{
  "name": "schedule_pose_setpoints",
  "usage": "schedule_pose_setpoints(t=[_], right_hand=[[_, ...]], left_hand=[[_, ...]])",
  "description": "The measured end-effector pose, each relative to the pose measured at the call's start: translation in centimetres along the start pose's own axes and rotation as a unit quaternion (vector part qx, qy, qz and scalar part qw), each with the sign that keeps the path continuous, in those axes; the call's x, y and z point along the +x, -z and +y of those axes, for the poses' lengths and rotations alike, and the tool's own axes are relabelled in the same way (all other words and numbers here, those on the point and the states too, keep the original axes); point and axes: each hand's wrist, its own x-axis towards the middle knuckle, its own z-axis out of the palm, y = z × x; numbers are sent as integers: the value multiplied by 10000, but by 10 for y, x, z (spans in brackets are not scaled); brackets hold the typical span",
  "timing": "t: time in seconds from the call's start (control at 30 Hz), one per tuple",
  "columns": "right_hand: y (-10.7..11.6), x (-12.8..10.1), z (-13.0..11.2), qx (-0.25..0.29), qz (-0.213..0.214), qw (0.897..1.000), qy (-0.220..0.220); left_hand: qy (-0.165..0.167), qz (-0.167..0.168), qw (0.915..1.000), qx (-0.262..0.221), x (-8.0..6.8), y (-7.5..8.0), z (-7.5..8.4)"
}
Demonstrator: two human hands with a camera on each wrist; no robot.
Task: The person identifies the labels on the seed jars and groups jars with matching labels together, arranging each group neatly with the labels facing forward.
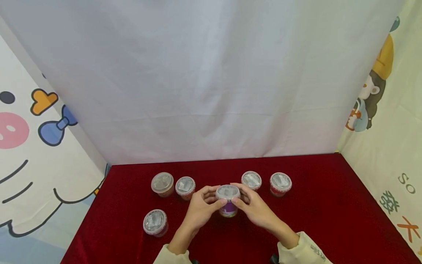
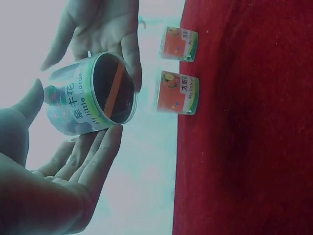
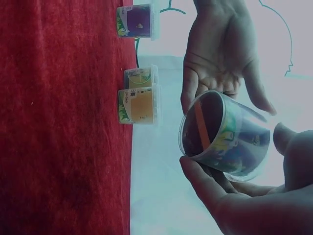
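Observation:
Both hands hold one small plastic cup (image 1: 228,209) with a clear lid, purple label and green lower edge. It is raised off the cloth, its underside showing a dark filling and an orange strip in the left wrist view. My left hand (image 1: 202,209) grips its left side, thumb near the lid and fingers round the back and bottom edge. From the right side, my right hand (image 1: 258,212) grips it the same way. Behind it stand two red-orange cups (image 2: 178,93) in the left wrist view, and the right wrist view has another purple cup (image 3: 137,20).
A dark red cloth (image 1: 316,212) covers the table. Lidded cups stand at back left (image 1: 162,183), beside it (image 1: 185,187), front left (image 1: 155,222) and back right (image 1: 280,183). A pale curtain (image 1: 211,91) hangs behind, with printed sheets (image 1: 382,154) at the sides.

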Motion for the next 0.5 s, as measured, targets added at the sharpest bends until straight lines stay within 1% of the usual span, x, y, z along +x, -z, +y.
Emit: schedule_pose_setpoints(t=[0.1,0.23,0.3,0.37,0.5], right_hand=[[0,0,0,-42,-58,9999,77],[0,0,0,-60,-163,9996,206],[0,-1,0,-51,-228,9994,265],[-1,-1,0,-38,-257,9994,244],[-5,0,0,-37,-180,9997,139]], left_hand=[[-35,-103,9999,34,0,2,0],[-108,-350,9993,97,-1,6,-1],[-131,-391,9991,125,-2,8,-2],[-144,-331,9992,145,-3,8,-1],[-133,-26,9997,194,-5,7,0]])
